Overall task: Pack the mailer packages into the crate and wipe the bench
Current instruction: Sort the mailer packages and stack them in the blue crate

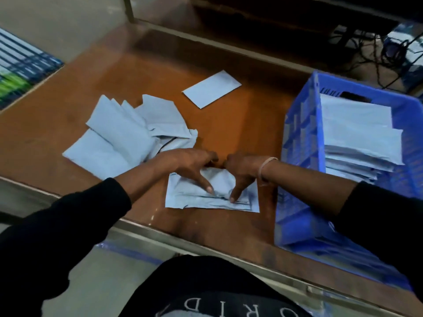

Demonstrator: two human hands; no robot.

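A pale blue mailer package (212, 197) lies near the front edge of the brown bench (251, 133). My left hand (190, 163) and my right hand (240, 170) both rest on it, thumbs pressed down on its near part and fingers curled over its far edge. A loose pile of mailers (128, 136) lies to the left of my hands. One single mailer (211, 89) lies flat farther back. The blue plastic crate (299, 143) stands at the right with a stack of mailers (361, 143) inside.
A metal rim (206, 245) runs along the bench's front edge. Dark cables (377, 53) tangle at the back right behind the crate. A striped blue and green panel (20, 65) sits at the far left.
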